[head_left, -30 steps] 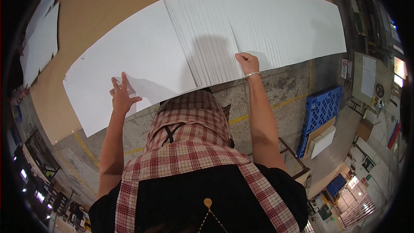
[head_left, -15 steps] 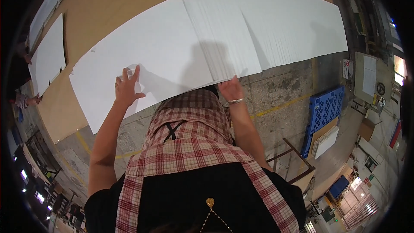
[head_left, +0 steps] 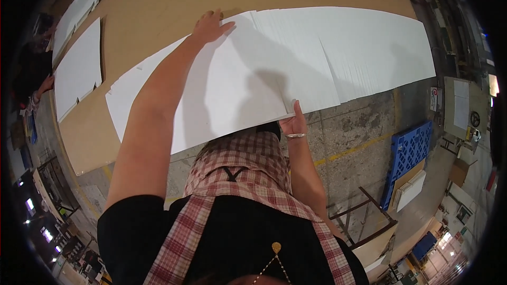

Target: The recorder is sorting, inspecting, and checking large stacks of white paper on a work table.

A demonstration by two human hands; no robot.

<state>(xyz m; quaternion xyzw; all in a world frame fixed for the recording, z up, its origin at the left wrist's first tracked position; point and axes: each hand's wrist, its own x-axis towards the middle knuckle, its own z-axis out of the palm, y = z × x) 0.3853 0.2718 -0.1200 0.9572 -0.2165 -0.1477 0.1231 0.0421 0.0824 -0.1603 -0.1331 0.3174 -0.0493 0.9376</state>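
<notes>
A long fanned row of white sheets, like thin board, lies overlapping across the brown table. My left arm stretches over it, and my left hand rests at the far edge with its thumb spread to the right; some of its fingertips are hard to see. At the near edge, my right hand has its thumb up over the sheets' border and its fingers underneath, pinching that edge. A bracelet circles the right wrist. The sheets' edges are closely stepped between the middle and the right.
Brown board covers the table. At the left are white notched sheets, with another person's hand beside them. To the right, a blue plastic pallet stands on edge near stacked boards and a metal frame.
My left hand has moved from the sheets' near left part to their far edge. My right hand has closed on the near edge. The view has shifted a little.
</notes>
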